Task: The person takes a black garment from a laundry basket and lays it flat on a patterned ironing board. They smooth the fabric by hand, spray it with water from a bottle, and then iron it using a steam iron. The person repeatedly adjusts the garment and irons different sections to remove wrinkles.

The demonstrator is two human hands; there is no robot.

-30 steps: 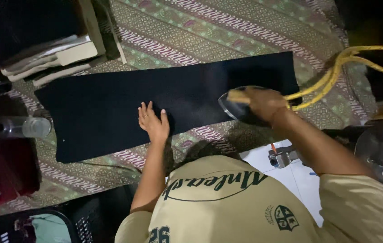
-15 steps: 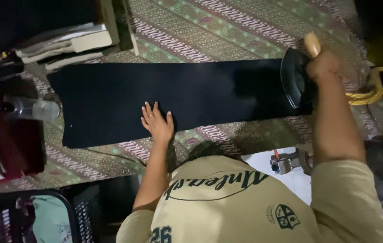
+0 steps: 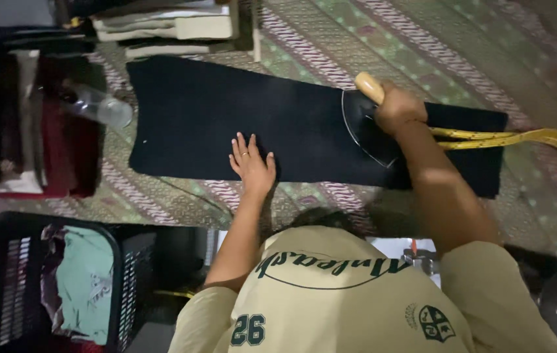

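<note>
Your right hand (image 3: 397, 104) is gripping the iron (image 3: 367, 127), now moved inward from the far end toward the middle of the black cloth (image 3: 206, 111) spread on the mat. Your left hand (image 3: 251, 162) is still pressing flat, fingers spread. The iron's soleplate is hidden.
</note>
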